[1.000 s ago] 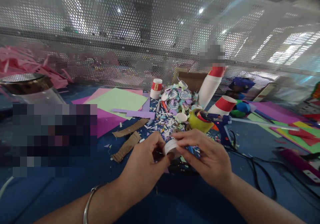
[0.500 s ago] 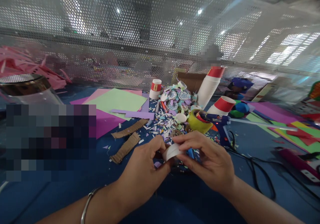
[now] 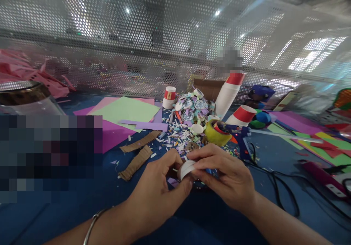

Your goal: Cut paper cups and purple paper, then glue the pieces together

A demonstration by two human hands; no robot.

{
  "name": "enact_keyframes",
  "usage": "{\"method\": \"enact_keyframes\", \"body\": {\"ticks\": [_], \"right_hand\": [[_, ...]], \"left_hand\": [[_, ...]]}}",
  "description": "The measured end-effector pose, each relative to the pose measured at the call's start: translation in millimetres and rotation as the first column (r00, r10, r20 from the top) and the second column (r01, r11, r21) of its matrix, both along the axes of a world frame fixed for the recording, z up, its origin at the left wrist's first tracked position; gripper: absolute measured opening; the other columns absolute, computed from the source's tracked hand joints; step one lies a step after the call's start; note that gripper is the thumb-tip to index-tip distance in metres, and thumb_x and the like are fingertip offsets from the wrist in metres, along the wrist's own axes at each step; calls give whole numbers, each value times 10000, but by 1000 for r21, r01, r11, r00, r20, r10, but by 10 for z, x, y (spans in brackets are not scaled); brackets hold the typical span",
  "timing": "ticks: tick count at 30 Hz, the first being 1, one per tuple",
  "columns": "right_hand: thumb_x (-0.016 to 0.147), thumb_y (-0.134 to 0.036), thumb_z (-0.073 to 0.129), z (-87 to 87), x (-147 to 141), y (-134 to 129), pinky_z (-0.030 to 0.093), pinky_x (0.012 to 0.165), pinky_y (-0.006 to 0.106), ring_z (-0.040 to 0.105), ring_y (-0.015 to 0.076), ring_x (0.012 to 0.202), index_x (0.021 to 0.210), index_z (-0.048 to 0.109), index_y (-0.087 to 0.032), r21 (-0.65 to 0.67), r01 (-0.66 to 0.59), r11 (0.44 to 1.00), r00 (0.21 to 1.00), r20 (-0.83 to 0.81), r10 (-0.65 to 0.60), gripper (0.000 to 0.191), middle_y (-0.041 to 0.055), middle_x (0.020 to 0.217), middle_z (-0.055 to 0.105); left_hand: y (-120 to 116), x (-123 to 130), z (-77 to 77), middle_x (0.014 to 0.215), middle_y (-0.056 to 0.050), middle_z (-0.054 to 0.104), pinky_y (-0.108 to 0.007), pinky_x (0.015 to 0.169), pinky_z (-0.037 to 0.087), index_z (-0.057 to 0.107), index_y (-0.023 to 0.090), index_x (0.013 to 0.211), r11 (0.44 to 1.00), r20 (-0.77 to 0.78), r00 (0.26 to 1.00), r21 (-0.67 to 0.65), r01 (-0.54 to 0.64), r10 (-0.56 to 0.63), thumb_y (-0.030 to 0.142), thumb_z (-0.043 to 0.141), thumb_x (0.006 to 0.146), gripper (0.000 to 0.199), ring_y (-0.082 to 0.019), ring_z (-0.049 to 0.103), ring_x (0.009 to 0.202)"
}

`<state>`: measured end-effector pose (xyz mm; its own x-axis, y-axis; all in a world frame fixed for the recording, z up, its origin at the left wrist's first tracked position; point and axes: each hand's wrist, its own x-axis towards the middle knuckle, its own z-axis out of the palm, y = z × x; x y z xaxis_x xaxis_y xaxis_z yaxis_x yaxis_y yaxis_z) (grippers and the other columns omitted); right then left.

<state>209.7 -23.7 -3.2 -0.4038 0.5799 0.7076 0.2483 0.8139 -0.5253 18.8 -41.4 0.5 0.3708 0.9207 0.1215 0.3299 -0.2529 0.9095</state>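
Observation:
Between both hands, low over the blue table, is a small curved white paper piece [image 3: 187, 168], like a cut-off paper cup base. My left hand [image 3: 157, 192] is closed round its left side, thumb in front and fingers behind. On the right side, the fingertips of my right hand [image 3: 226, 177] pinch its edge and hide part of it. Paper scraps [image 3: 175, 135] lie just beyond the hands. Past them is a pile of decorated white discs [image 3: 192, 106] with coloured paper tabs. A blue glue gun [image 3: 242, 142] rests beside a yellow tape roll [image 3: 216, 134].
Corrugated cardboard strips [image 3: 135, 163] and coloured paper sheets [image 3: 126, 110] lie left of the scraps. Stacked paper cups [image 3: 226, 99] lean behind. A black cable [image 3: 279, 186] and a purple power strip [image 3: 323, 177] are at right. A perforated metal screen [image 3: 137, 37] stands at the back.
The white paper piece has turned slightly in my fingers. My left thumb has moved up and right along its near edge. The whole view has shifted a little.

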Motion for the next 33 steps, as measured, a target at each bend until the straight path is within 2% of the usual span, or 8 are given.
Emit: {"method": "enact_keyframes", "body": {"ticks": [6, 10, 13, 16, 20, 23, 27, 33], "right_hand": [[839, -68, 638, 3, 23, 14, 571, 749, 370, 685, 193, 875, 983, 681, -259, -53, -18, 998, 1000, -3, 18, 242, 56, 1010, 723], [842, -116, 663, -21, 41, 30, 560, 773, 350, 679, 181, 879, 919, 678, -246, -174, -38, 984, 998, -54, 29, 152, 38, 960, 713], [833, -160, 688, -38, 39, 56, 556, 759, 317, 672, 164, 849, 911, 651, -243, -291, -79, 953, 991, -130, 43, 120, 18, 900, 693], [832, -210, 696, -45, 33, 89, 558, 723, 294, 669, 161, 824, 893, 639, -232, -402, -97, 910, 983, -179, 26, 86, 23, 880, 686], [821, -274, 702, -53, 36, 127, 550, 649, 256, 661, 147, 754, 870, 651, -217, -501, -51, 864, 983, -177, -45, 92, 21, 853, 688], [819, -300, 689, -60, 35, 139, 531, 578, 227, 628, 125, 675, 883, 660, -213, -536, -9, 844, 988, -137, -77, 112, 8, 794, 665], [822, -320, 677, -61, 11, 141, 502, 515, 205, 575, 98, 579, 840, 641, -215, -599, -6, 801, 983, -151, -106, 113, -18, 712, 622], [839, -354, 670, -92, -20, 155, 466, 507, 198, 530, 88, 545, 814, 621, -204, -672, -28, 740, 975, -182, -128, 160, -34, 659, 591]], "left_hand": [[32, -52, 4, 683, 33, 527, -253, 540, 385, 505, 207, 776, 999, -19, 999, 4, 36, -36, 304, 545, 863, 137, -114, 490, 609], [60, -89, 16, 746, 18, 583, -259, 604, 439, 526, 202, 824, 995, -29, 994, 4, 104, -103, 275, 561, 858, 87, -126, 551, 682], [65, -98, 22, 761, 13, 578, -263, 609, 453, 537, 195, 829, 991, -18, 991, -6, 135, -135, 290, 598, 841, 113, -129, 554, 685], [74, -95, 12, 804, 15, 595, -262, 633, 473, 544, 198, 890, 985, 67, 986, -78, 154, -149, 283, 669, 801, 175, -132, 574, 715], [126, -103, -1, 901, -8, 643, -299, 754, 511, 554, 187, 970, 943, 277, 945, -232, 240, -173, 205, 698, 775, 242, -148, 619, 820], [180, -116, -2, 892, -24, 664, -312, 742, 532, 570, 170, 977, 909, 390, 912, -322, 267, -130, 224, 682, 804, 212, -156, 634, 827], [211, -100, -5, 843, -15, 692, -283, 729, 535, 612, 156, 999, 874, 452, 891, -411, 257, -49, 214, 712, 792, 237, -126, 637, 767], [212, -57, -22, 978, -78, 735, -266, 769, 545, 644, 139, 1078, 787, 509, 854, -568, 241, 106, 232, 717, 812, 291, -144, 676, 852]]}}
